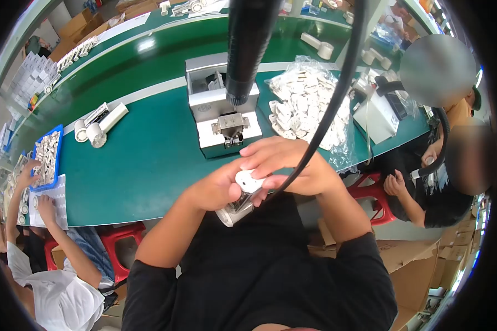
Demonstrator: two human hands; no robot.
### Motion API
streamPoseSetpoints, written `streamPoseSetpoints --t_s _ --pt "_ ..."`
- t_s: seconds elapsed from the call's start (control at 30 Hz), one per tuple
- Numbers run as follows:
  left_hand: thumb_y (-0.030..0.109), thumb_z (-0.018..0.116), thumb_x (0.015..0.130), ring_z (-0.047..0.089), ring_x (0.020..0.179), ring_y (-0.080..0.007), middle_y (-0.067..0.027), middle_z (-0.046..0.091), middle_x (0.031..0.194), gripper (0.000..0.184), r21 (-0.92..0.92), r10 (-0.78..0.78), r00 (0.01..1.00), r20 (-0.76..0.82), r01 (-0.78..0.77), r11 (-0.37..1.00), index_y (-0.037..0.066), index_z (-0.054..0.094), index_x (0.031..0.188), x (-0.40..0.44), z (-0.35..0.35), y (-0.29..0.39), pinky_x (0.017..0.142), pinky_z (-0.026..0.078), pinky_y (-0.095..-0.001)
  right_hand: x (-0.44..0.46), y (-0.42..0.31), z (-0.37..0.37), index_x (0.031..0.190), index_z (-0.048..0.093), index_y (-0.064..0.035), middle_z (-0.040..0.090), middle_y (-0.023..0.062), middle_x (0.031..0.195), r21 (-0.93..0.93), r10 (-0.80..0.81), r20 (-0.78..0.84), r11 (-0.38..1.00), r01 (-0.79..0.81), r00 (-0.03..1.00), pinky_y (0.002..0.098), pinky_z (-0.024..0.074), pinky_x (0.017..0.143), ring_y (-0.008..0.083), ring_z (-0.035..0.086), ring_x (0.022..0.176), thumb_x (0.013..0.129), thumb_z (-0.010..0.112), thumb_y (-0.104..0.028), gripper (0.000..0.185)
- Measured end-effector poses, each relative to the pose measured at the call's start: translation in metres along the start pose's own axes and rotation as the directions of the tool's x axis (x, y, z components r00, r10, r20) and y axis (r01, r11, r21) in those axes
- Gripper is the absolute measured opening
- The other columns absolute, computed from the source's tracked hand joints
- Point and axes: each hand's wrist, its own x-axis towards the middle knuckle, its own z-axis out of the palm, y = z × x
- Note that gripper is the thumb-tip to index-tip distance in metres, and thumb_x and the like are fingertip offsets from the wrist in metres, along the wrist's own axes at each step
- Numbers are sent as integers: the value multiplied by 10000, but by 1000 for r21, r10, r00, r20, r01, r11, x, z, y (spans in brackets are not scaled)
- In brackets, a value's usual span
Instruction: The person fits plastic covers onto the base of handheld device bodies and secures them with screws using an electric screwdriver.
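Observation:
In front of my chest, both hands are on a white plastic housing [230, 217] with an open body. A small rounded white cover [249, 181] with a dark hole lies at its upper end. My left hand [215, 186] is closed around the housing from the left, its thumb beside the cover. From the right, my right hand [290, 165] reaches over, with fingers pressed on the cover and its thumb at the edge. Part of the housing is hidden behind my fingers. Just beyond my hands stands a grey and white bench machine [223, 110] with a metal fixture on its front.
A plastic bag of white parts [306, 105] lies right of the machine. Several white housings [100, 126] rest on the green table [143, 171] to the left. A black cable [337, 94] hangs across the view. Co-workers sit on both sides; a blue tray [59, 144] is at far left.

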Motion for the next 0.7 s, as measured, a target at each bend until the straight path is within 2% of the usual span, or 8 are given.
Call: streamPoseSetpoints --t_s 0.17,0.2,0.23,0.33,0.4,0.5,0.6,0.7 --pt "446 734 774 632 885 -216 -106 579 1020 753 9 106 970 -220 -106 994 -7 406 1279 -16 5 0 771 540 -348 11 -1 8 966 669 -19 665 135 1112 -88 -19 24 996 21 1000 454 427 947 381 550 1170 812 648 -57 160" --pt "438 762 752 630 884 -218 -106 579 1025 768 98 176 926 -333 -152 984 -11 415 1269 -20 6 -2 777 540 -354 15 -3 9 969 669 -27 660 138 1120 -146 -25 22 989 28 999 451 435 940 380 552 1168 802 643 -37 170" --pt "436 780 736 629 880 -212 -113 583 1048 782 115 246 906 -345 -220 969 -22 426 1262 -21 4 -6 770 541 -345 18 -4 9 977 665 -42 652 143 1127 -125 4 42 992 1 999 448 452 922 379 552 1166 787 632 -7 196" --pt "591 786 647 625 772 -187 -31 531 870 933 73 159 929 -334 -143 987 -43 433 1234 -26 8 5 666 551 -314 33 5 11 946 657 -64 662 74 1046 -17 -149 139 988 153 979 450 436 922 346 560 1117 800 660 -51 147" --pt "631 760 647 616 733 -174 -36 545 878 905 67 235 899 -369 -227 972 -33 450 1177 -31 7 -1 616 545 -306 40 3 22 836 621 -47 650 87 930 20 -219 40 976 219 975 423 455 836 303 595 916 720 569 83 183" --pt "640 749 654 602 714 -169 -31 542 890 844 57 270 917 -292 -265 962 -7 455 1110 -31 3 0 615 544 -313 38 4 27 840 617 -41 641 98 938 66 -187 35 981 184 982 426 453 840 310 588 927 723 570 83 177" --pt "662 733 648 590 697 -170 -25 538 896 790 103 224 899 -375 -200 974 36 452 1039 -31 11 7 616 544 -327 35 7 26 850 607 -35 637 105 959 58 -159 37 986 157 987 430 450 850 310 580 944 742 568 78 161" --pt "679 722 634 589 686 -182 -33 536 890 813 3 224 908 -354 -238 971 46 431 1054 -28 6 3 604 535 -328 34 6 31 857 591 -28 636 114 970 164 -50 -24 985 53 998 438 451 849 315 583 949 760 571 71 140"
